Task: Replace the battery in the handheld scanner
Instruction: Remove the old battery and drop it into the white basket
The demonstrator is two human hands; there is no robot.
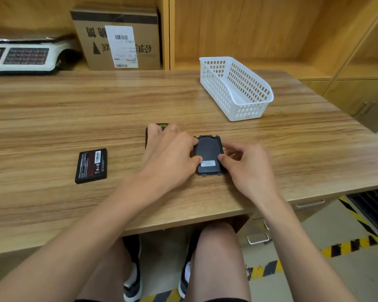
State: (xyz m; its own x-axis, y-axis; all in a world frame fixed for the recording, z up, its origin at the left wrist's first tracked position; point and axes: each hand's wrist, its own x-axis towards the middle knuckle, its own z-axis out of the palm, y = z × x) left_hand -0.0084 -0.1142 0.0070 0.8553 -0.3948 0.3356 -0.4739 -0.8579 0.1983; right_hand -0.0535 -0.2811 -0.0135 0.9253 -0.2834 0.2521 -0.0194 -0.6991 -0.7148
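You sit at a wood-grain counter [52, 110] backed by wooden shelving. On the shelf at far left stands a scale [24, 55] with a keypad, and just right of it a cardboard box [116, 40] bearing a white barcode label.

On the counter, left of your hands, a battery [91, 165] lies flat with its printed label up, well apart from the rest. Your left hand [170, 158] rests palm down over the scanner [162, 127], covering nearly all of it; only its far end and a strip of its left edge show past your fingers. The fingers are spread rather than closed, and the thumb touches the left edge of the cover [208, 154] lying just beside the scanner. That dark cover lies flat with a small white sticker near its close end. Your right hand [249, 168] meets it from the other side, thumb tip on its right edge, fingers loosely curled; so the cover is pinched lightly between your two thumbs.

Farther back on the right a white perforated basket [249, 105] stands on the counter.
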